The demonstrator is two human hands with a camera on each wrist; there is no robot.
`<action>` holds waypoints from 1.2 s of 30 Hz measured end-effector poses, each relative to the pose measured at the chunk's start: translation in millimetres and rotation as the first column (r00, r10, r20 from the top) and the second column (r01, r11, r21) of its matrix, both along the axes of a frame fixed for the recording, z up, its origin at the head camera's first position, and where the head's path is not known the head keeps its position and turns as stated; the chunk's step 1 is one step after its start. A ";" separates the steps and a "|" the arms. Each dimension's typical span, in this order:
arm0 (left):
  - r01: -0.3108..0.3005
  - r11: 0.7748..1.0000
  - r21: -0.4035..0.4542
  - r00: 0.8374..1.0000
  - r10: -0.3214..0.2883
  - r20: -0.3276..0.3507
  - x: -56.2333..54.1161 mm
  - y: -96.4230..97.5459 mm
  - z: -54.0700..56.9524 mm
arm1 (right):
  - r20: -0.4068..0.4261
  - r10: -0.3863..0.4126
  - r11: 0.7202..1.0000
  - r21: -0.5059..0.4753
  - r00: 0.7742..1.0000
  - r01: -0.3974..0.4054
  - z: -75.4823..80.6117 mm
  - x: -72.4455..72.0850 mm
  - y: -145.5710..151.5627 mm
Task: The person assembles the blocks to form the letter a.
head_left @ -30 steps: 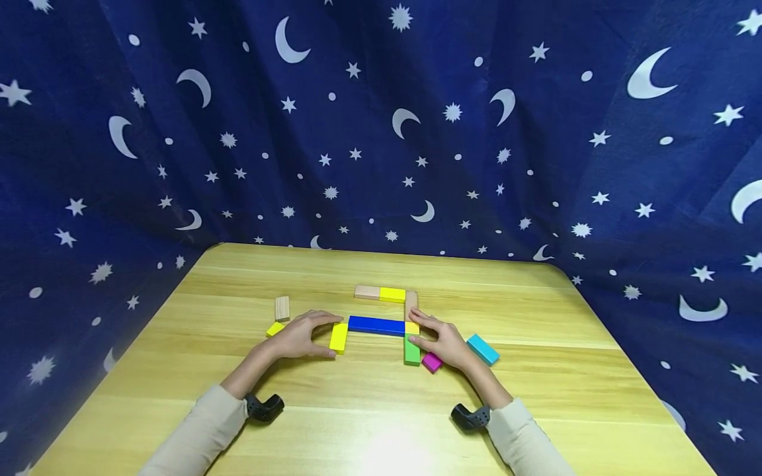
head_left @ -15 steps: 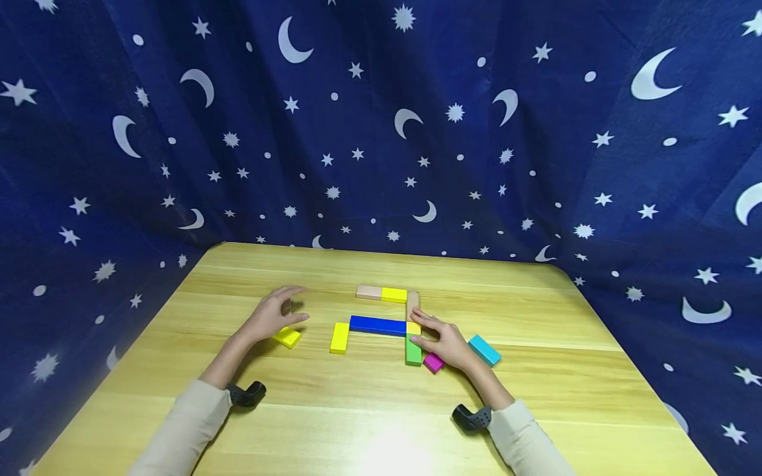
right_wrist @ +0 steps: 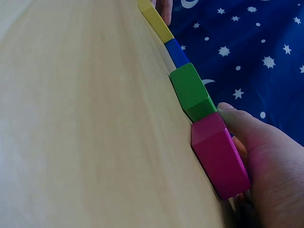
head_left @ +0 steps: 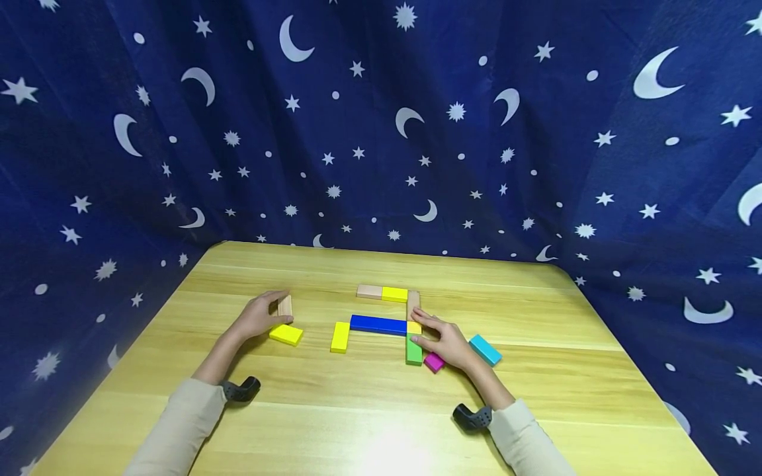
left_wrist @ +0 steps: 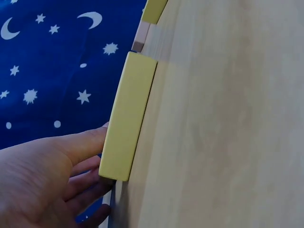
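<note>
At the left of the table my left hand [head_left: 258,315] pinches a plain wooden block [head_left: 286,308] between thumb and fingers. A yellow block [head_left: 286,335] lies just in front of that hand; in the left wrist view the yellow block [left_wrist: 128,116] hides most of the grip. My right hand [head_left: 443,342] rests with extended fingers over a beige block [head_left: 413,301], its thumb by a green block [head_left: 413,354]. A small orange-yellow block [head_left: 413,327] shows between them. Below the right palm lies a magenta block [head_left: 434,361], seen large in the right wrist view.
A long blue block [head_left: 378,324] runs left from the orange-yellow one. Another yellow block [head_left: 340,337] stands off its left end. Behind, a pinkish block [head_left: 369,291] meets a yellow block [head_left: 395,295]. A cyan block [head_left: 485,350] lies right of the right hand.
My left hand has left the yellow block beside the blue one, moved left, and taken hold of the plain wooden block. The right hand stays in place.
</note>
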State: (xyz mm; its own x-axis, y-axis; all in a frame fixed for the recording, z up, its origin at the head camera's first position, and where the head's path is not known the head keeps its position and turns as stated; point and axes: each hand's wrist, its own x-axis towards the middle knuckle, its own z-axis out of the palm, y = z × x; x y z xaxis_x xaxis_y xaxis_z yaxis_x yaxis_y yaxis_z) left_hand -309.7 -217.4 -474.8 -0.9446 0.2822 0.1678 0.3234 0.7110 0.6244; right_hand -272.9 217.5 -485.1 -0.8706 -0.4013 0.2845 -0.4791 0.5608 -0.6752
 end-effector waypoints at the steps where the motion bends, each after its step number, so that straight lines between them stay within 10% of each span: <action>1: -0.001 1.000 -0.003 1.000 0.001 -0.003 1.1 1.1 0.8 | -0.003 0.003 1.000 -0.001 1.000 -0.003 0.3 0.2 0.0; 22: -0.124 0.992 0.007 0.988 0.124 -0.089 62.1 36.6 -8.4 | -0.018 -0.006 1.000 0.013 1.000 0.006 0.7 0.2 -1.9; 36: -0.054 0.998 0.024 0.989 0.056 -0.139 81.1 63.1 -12.5 | 0.012 -0.013 1.000 0.013 1.000 0.013 0.2 -1.3 -0.8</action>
